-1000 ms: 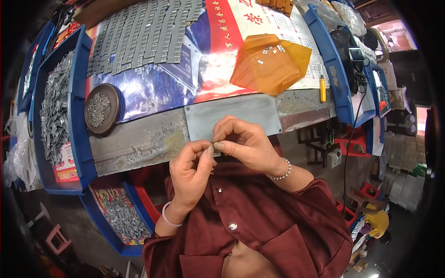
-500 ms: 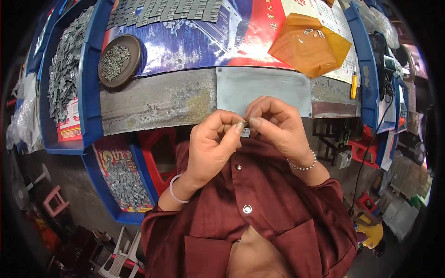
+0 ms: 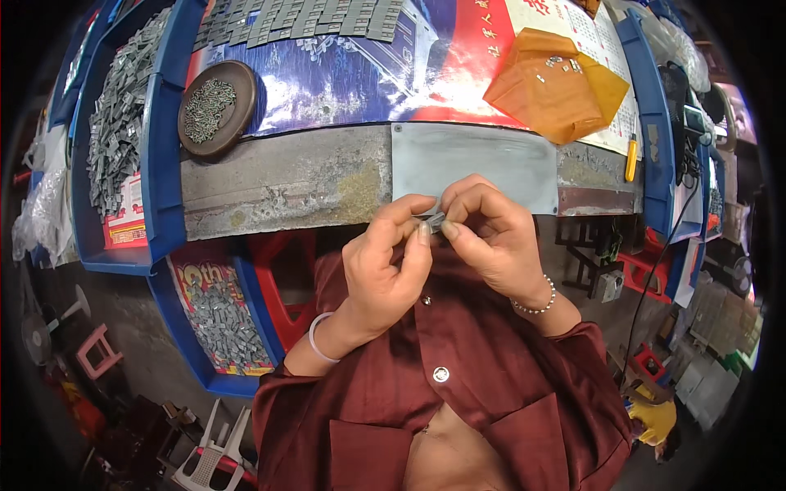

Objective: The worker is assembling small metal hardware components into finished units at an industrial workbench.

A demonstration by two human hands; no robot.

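Observation:
Between both hands is a small grey metal piece [image 3: 433, 220], held just off the near edge of the bench. My left hand [image 3: 381, 266] pinches its left end between thumb and forefinger. On the other end, my right hand [image 3: 496, 237] closes with thumb and fingertips. The fingers cover much of the piece, so its exact kind is hidden. Beyond my hands lies a grey metal sheet [image 3: 479, 159] on the bench edge. A round brown dish [image 3: 240, 123] of tiny metal parts [image 3: 210, 109] stands to the left.
Grey pieces fill a blue tray [image 3: 164, 147] at left; another blue tray [image 3: 264, 327] sits lower. Flat grey pieces [image 3: 319, 20] lie in rows at the far side. An orange sheet [image 3: 548, 102] bears small parts, near a yellow-handled tool [image 3: 631, 159]. A red stool [image 3: 282, 286] stands below.
The small metal piece has turned in my fingers and now lies tilted, showing a narrower grey side. My left fingers have spread slightly around it. The whole view has shifted a little.

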